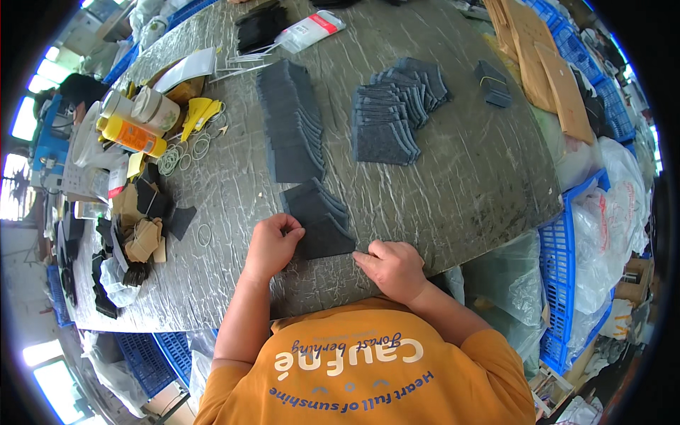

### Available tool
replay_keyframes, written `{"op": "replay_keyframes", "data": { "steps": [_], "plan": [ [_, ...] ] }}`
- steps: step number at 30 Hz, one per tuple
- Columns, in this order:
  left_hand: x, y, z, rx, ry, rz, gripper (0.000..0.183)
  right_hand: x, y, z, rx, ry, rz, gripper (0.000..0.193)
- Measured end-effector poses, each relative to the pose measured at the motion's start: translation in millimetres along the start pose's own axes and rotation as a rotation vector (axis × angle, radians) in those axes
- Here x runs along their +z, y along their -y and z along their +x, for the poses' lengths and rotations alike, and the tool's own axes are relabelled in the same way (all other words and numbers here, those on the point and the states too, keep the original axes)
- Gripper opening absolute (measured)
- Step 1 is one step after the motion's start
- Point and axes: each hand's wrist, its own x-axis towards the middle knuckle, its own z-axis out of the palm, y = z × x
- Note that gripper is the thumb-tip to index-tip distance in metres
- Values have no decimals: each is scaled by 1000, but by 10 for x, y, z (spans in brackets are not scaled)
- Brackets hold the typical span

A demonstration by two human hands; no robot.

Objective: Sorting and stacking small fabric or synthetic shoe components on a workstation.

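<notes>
At left hand (273, 246), dark pieces (315, 210), overlapping

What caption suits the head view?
Left hand and right hand at a short fanned row of dark pieces, two longer rows beyond on the tabletop.

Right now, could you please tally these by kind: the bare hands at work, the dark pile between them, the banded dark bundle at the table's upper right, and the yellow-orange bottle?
Hands: 2 (left hand, right hand)
Dark pile: 1
Banded bundle: 1
Yellow-orange bottle: 1
Total: 5
</notes>
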Motion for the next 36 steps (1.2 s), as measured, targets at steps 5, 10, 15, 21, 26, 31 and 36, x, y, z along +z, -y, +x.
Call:
{"op": "replay_keyframes", "data": {
  "steps": [5,10,15,21,26,31,36],
  "plan": [
    [7,24,6,23,-6,26,11,23,-1,14,-18,-34,1,9],
    [9,42,11,42,-28,35,12,46,-6,16,-63,-11,-40,7],
    [18,64,27,53,-25,64,13,-1,-15,46,-101,52,-55,4],
    [0,-24,14,-38,-11,79,12,10,-21,49,-94,63,-69,7],
    [25,108,59,79,-46,203,12,4,-13,58,-85,92,-68,5],
    [10,91,61,106,-61,241,13,-1,-30,75,-48,138,-33,6],
    [-29,67,-52,126,40,-157,11,20,54,377,331,-146,373,19]
  ]
}}
